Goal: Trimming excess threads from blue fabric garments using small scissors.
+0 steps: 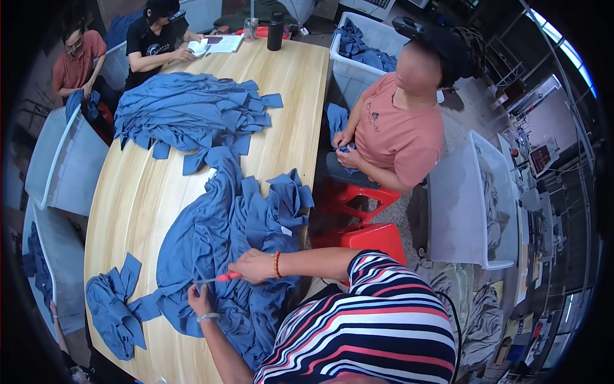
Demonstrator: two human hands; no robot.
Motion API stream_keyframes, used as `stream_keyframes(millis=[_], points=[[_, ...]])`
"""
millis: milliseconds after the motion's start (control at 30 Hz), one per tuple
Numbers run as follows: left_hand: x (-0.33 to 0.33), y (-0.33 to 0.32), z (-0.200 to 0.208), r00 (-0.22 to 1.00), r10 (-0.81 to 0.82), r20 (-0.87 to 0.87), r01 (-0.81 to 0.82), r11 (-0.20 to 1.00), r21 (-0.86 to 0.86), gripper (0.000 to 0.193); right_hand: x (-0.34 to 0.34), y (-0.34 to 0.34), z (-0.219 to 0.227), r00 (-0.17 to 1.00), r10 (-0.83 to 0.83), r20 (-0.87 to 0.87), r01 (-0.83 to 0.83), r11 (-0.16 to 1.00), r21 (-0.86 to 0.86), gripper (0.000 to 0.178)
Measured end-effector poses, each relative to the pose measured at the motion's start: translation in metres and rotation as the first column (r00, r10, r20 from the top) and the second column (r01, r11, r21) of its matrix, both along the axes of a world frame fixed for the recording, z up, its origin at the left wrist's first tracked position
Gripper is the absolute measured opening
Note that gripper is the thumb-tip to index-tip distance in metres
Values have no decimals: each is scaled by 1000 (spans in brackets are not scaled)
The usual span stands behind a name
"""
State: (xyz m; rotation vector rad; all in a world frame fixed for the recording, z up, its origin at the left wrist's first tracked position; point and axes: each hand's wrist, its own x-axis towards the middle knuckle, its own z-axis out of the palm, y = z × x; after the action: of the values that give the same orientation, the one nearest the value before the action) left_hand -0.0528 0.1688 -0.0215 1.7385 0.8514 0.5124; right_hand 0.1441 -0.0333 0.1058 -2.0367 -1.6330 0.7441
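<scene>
A pile of blue garments point(208, 237) with cuffs and sleeves lies across the near part of the wooden table. My right hand point(254, 265), with a beaded bracelet at the wrist, is closed around the red handle of a pair of scissors point(227, 276). Their thin metal blades point left over the cloth. Close to the blade tips, my left hand point(199, 302) pinches the blue fabric, though the exact spot between its fingers is too small to make out. A separate blue garment point(116, 307) lies crumpled at the table's left edge.
Farther along the table point(300, 83) lies a large stack of blue garments point(192, 112); a black bottle point(275, 32) stands beyond. A co-worker point(396, 128) sits at the right near red stools point(377, 240). Two more people sit far left. White bins point(473, 205) hold cloth.
</scene>
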Motion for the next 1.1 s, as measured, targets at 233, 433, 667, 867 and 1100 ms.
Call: stream_keyframes(millis=[233,433,667,867,1100], points=[[-4,-12,-17,872,489,37,-309,607,-732,20,-8,-12,13,989,134,69,-129,989,-75,19],[-7,-26,-44,961,250,118,-236,964,-125,18,-17,-16,-37,1000,7,14,-6,1000,-11,30],[-2,-43,-42,966,220,135,-222,975,6,22,-21,-32,-76,992,-104,-66,115,978,177,32],[-2,-37,-39,974,202,100,-199,979,-36,23,-22,-26,-84,992,-107,-62,117,974,193,32],[-3,-34,-39,975,206,83,-199,977,-82,24,-22,-25,-81,992,-107,-65,116,979,168,33]])
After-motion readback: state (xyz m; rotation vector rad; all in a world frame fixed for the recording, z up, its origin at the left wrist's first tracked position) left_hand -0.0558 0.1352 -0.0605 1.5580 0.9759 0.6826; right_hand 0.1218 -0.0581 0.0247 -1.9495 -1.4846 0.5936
